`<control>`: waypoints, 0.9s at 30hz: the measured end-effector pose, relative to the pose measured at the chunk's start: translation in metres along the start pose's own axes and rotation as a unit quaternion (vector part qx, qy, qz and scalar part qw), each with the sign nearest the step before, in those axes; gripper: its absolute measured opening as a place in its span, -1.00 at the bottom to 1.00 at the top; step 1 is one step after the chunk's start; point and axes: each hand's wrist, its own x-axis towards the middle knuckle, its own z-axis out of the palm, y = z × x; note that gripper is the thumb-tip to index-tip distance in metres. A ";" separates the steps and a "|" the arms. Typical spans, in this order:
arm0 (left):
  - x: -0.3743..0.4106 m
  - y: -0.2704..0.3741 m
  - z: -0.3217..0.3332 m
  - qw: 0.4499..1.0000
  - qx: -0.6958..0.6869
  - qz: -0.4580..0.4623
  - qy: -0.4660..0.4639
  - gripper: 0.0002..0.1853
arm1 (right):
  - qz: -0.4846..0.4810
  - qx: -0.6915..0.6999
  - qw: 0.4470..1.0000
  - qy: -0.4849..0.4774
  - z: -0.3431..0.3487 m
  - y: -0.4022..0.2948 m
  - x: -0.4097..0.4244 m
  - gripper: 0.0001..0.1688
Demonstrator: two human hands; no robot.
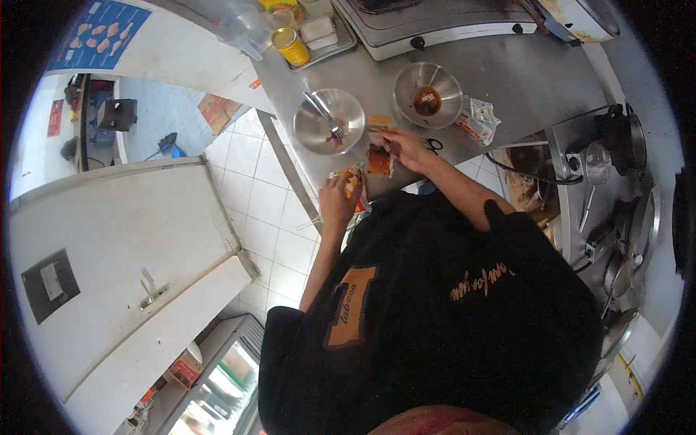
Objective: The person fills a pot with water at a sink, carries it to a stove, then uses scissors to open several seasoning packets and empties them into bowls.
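My left hand [338,202] grips a colourful foil packet [360,202] at the front edge of the steel worktop. My right hand [409,149] pinches a small sachet [376,134], partly hidden by the fingers. Just below that hand lies a clear sachet with red-orange contents [379,162]. Beyond the left hand stands a steel mixing bowl [310,126] holding a metal fork [325,113] and some dark reddish residue. A second steel bowl [448,81], farther right, contains reddish-brown sauce [426,102] with a pale patch on it.
Black-handled scissors [433,145] lie beside my right forearm. Torn packets [479,120] are right of the second bowl. At the back are a tray [348,48] with a yellow can [291,46] and a gas stove [446,42]. Pans [633,136] hang at right.
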 end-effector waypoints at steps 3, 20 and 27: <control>0.005 0.018 0.029 0.993 0.078 0.092 -0.014 -0.68 | 0.041 -0.041 0.989 0.136 -0.056 0.016 -0.041 -0.82; 0.065 0.016 0.108 0.992 0.065 -0.049 -0.099 -0.47 | -0.143 -0.656 0.695 0.258 -0.092 -0.009 -0.077 -0.72; 0.079 -0.005 0.118 0.988 -0.144 -0.047 -0.042 -0.53 | -0.340 -0.641 0.588 0.357 -0.135 -0.056 -0.092 -0.74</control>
